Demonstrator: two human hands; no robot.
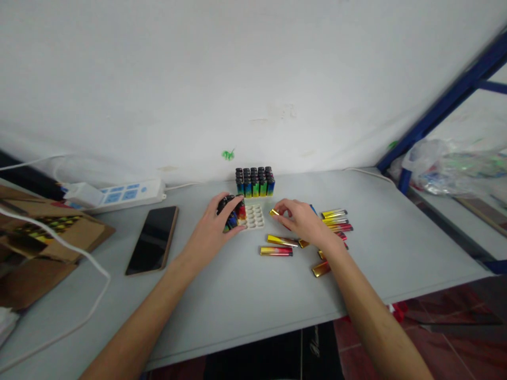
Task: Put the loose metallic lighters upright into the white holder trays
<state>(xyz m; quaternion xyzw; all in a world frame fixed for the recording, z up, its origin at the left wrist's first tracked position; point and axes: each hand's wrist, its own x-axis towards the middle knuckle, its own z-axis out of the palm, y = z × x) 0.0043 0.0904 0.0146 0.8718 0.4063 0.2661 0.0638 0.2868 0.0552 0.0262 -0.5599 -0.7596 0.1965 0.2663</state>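
A white tray [255, 217] with round slots lies at the middle of the table, its left part filled with upright dark-topped lighters [240, 209]. My left hand [217, 219] is curved around these lighters, thumb at the front and fingers behind. Just right of the tray, my right hand [298, 219] pinches a shiny gold lighter [274, 212] by its fingertips. Loose yellow and red lighters [276, 251] lie below and to the right of that hand, partly hidden by the forearm. Behind the tray stands a block of blue-green lighters [255, 184] with black tops.
A black phone [152, 240] lies left of my left hand. Farther left are a white power strip [124, 194], a white cable and an open cardboard box [85, 235]. A blue metal frame [439, 103] and plastic bags [431, 166] are at the right.
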